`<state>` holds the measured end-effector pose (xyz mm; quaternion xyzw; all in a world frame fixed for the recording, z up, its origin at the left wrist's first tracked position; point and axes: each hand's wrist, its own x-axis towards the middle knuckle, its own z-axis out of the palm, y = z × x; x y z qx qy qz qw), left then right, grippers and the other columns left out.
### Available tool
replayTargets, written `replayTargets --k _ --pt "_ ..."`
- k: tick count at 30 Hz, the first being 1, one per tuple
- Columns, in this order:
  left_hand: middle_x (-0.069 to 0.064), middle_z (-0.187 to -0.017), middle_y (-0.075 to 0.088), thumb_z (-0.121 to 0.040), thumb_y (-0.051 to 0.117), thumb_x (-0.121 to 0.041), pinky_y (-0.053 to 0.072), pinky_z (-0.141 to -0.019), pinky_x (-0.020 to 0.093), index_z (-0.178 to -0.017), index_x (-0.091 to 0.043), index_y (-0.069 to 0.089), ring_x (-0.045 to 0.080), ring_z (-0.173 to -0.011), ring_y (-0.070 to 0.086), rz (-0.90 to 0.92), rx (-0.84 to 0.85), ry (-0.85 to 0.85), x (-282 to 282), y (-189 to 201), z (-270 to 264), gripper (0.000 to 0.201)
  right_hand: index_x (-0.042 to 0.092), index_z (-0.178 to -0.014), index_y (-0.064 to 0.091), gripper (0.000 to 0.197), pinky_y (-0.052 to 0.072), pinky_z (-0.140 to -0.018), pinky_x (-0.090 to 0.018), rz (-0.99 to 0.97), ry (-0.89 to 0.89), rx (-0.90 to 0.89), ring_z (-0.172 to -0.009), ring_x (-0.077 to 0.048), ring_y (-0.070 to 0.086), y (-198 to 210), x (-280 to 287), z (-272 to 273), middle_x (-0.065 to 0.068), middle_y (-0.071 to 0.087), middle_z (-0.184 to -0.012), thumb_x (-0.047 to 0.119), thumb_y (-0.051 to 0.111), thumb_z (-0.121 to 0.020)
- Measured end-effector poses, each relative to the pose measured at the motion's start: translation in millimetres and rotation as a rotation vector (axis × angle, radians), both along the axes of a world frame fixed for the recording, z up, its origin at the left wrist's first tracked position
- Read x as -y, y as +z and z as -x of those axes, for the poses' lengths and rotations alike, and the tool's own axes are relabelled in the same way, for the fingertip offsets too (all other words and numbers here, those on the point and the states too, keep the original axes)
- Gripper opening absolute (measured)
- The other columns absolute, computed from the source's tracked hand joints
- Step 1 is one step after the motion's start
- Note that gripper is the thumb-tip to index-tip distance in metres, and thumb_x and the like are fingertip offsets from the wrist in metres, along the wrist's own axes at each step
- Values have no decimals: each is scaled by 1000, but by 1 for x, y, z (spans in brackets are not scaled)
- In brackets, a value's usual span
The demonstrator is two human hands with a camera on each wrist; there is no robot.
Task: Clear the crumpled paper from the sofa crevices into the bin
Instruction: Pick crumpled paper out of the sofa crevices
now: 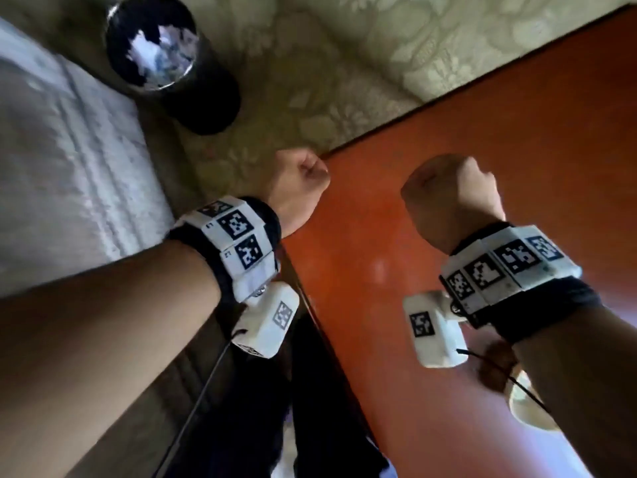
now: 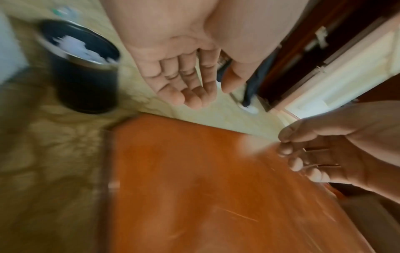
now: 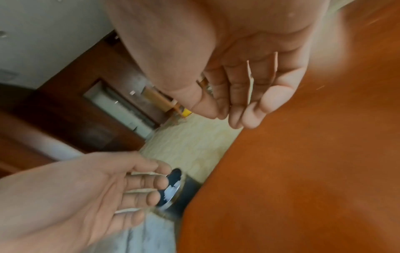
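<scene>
A black round bin (image 1: 213,98) stands on the floor at the upper left, with white crumpled paper (image 1: 162,53) inside it. My left hand (image 1: 300,188) hangs below and to the right of the bin, over the table's corner. Its fingers are loosely curled and hold nothing. My right hand (image 1: 451,198) hovers over the table, also loosely curled and holding nothing. The left wrist view shows the left hand's bare palm (image 2: 190,82), the bin (image 2: 86,82) and its paper (image 2: 80,48). In the right wrist view the right hand's palm (image 3: 238,89) is bare too.
The pale grey sofa cushion (image 1: 69,150) fills the left side, right next to the bin. An orange-brown wooden table (image 1: 482,132) takes up the right half. Between them runs a patterned cream floor (image 1: 344,63). A dark wooden door (image 3: 75,111) stands further off.
</scene>
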<state>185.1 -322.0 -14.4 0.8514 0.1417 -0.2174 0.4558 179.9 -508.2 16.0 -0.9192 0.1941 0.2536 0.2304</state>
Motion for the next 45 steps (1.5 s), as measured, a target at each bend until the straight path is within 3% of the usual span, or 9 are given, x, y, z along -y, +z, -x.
replayTargets --k 4,9,17,20,23,32,37,41,45 --pt "-2 -94 73 -86 60 -34 56 -87 38 -75 -28 62 24 -92 71 -150 -108 252 -110 4 57 12 12 -101 67 25 46 -85 -34 -39 278 -7 -104 -37 58 -1 -106 -2 -11 66 -109 25 50 -87" --pt "-5 -96 74 -90 60 -25 55 -91 33 -81 -30 68 21 -95 70 -177 -215 565 -208 -8 188 13 25 -87 62 9 48 -86 -33 -159 597 -5 -99 -27 61 -7 -221 65 -4 68 -102 29 54 -86" --pt "-7 -74 63 -95 56 -21 48 -56 23 -87 -22 64 16 -69 64 -101 -314 976 -283 -5 454 11 20 -83 64 11 54 -84 -40 -138 1056 -74 -91 -32 64 -3 -356 258 -9 70 -96 29 56 -82" --pt "-4 -81 64 -97 54 -27 37 -61 21 -95 -22 67 19 -78 61 -112 -387 1089 -294 9 569 14 14 -89 65 15 49 -77 -31 -74 1264 -107 -91 -32 61 8 -404 343 -6 67 -94 24 54 -90" --pt "5 -93 71 -96 54 -29 44 -72 26 -96 -18 69 29 -93 65 -87 -431 1318 -306 13 682 19 19 -75 59 17 42 -66 -29 -53 1442 -89 -80 -30 60 17 -453 436 -3 62 -77 25 54 -90" --pt "4 -105 74 -90 59 -23 50 -89 31 -96 -27 71 28 -104 66 30 -480 1905 -259 25 961 13 17 -84 64 9 45 -74 -26 -36 1965 -95 -94 -30 64 17 -540 722 -2 67 -87 24 58 -87" --pt "4 -93 71 -94 52 -24 47 -61 25 -92 -29 67 22 -80 65 117 -576 2139 -208 18 1033 16 23 -86 63 5 42 -72 -22 -131 2160 -202 -85 -20 62 -2 -551 838 3 68 -91 25 59 -88" --pt "1 -96 70 -93 56 -27 54 -78 33 -86 -34 64 23 -90 64 147 -592 2284 -185 0 1060 12 24 -86 62 8 42 -70 -24 -139 2294 -203 -80 -20 60 -22 -557 898 1 68 -93 26 56 -90" --pt "-5 -98 69 -93 57 -30 55 -78 33 -95 -30 68 20 -90 63 172 -517 2377 -181 -22 1077 11 21 -89 66 12 52 -76 -32 -124 2404 -208 -87 -22 64 -40 -550 940 0 69 -91 20 54 -90"
